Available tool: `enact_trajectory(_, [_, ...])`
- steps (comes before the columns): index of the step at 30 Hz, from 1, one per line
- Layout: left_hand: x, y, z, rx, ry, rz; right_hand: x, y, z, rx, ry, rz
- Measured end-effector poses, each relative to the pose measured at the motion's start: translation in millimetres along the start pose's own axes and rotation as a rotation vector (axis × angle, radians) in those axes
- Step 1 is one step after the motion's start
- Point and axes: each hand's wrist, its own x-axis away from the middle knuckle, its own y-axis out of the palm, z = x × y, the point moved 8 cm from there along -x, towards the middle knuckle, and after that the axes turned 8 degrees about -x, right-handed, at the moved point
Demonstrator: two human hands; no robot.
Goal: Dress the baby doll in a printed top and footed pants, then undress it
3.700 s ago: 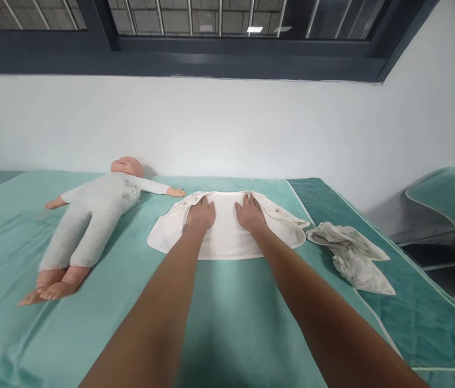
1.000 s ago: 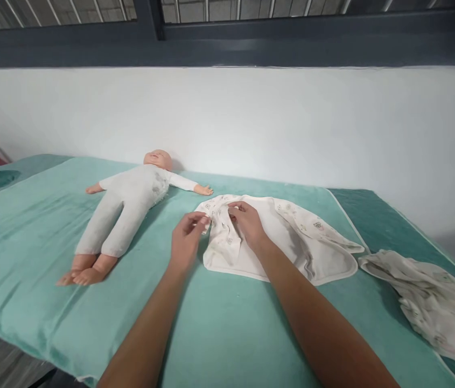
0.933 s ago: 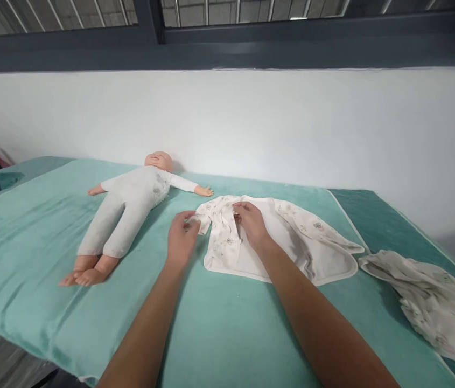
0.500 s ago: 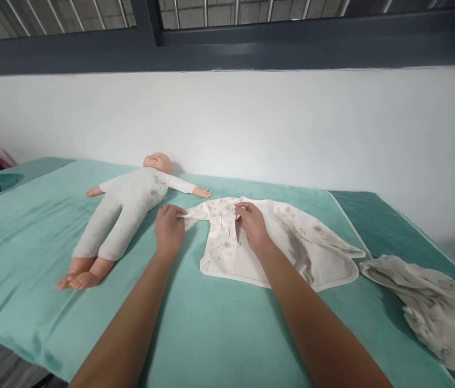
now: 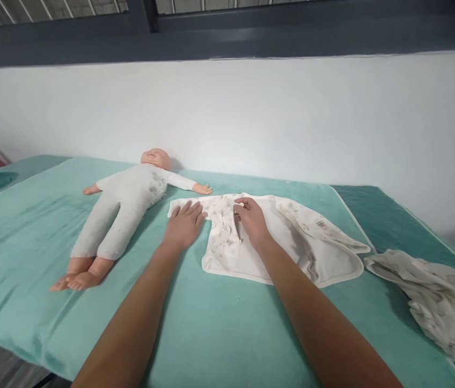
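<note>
Right hand: right hand (image 5: 250,218), thumb and fingertips pinching the front panel near its upper edge; grip closed on the cloth.
Left hand: left hand (image 5: 184,223), left of that pinch; palm down, fingers spread flat over the sleeve, grasping nothing.
Top: one baby top (image 5: 227,245), white with small printed motifs, spread beneath the right-hand grip and reaching out to both sides of it.
Near sleeve: one sleeve (image 5: 174,203), running left from the grip, extended straight, its end showing past the left fingertips.
Front: one front panel (image 5: 221,229), just left of and below the pinch, lying over the body of the top.
Far side: opposite half, right of the grip, turned open; plain lining exposed, printed cloth folded along the upper edge.
Doll: one doll (image 5: 130,194), left of both hands, lying on its back in a white cloth body, arms out; one doll hand lies just beyond the flattened sleeve.
Second garment: one crumpled garment (image 5: 445,307), pale, printed, well right of the grip, near the top's right corner.
Cover: one light green cover (image 5: 219,334), under hands, top and doll; dark green border (image 5: 376,215) to the right.
Backdrop: white wall (image 5: 251,118) beyond the grip, dark window frame (image 5: 251,37) above.
</note>
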Motion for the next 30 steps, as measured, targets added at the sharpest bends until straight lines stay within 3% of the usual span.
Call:
enact_trajectory(2, [3, 5, -6, -0.043, -0.112, -0.062, -1, -2, 2, 0.014, 0.022, -0.011])
enact_trajectory(6, [9, -9, -6, 0.034, -0.185, 0.030, -3, -6, 1, 0.038, 0.056, -0.025])
enact_trajectory(9, [15, -22, 13, 0.344, -0.093, 0.047, -3, -10, -1, 0.049, 0.083, -0.031])
enact_trajectory(12, [30, -32, 47, 0.591, 0.075, -0.025, -4, -13, -3, 0.036, 0.108, -0.032])
enact_trajectory(15, [52, -40, 75, 0.638, 0.214, -0.072, -7, -16, -4, -0.041, 0.124, -0.031])
enact_trajectory(18, [72, -41, 89, 0.532, 0.285, -0.077, -8, -16, -5, -0.158, 0.127, -0.040])
enact_trajectory(21, [81, -43, 84, 0.458, 0.231, -0.018, -8, -12, -5, -0.253, 0.132, -0.069])
enact_trajectory(27, [79, -45, 42, 0.700, -0.167, 0.086, -4, 7, -2, -0.550, 0.205, -0.196])
enact_trajectory(30, [80, -53, 44, 0.695, -0.094, 0.181, 0, 16, -5, -0.626, 0.215, -0.261])
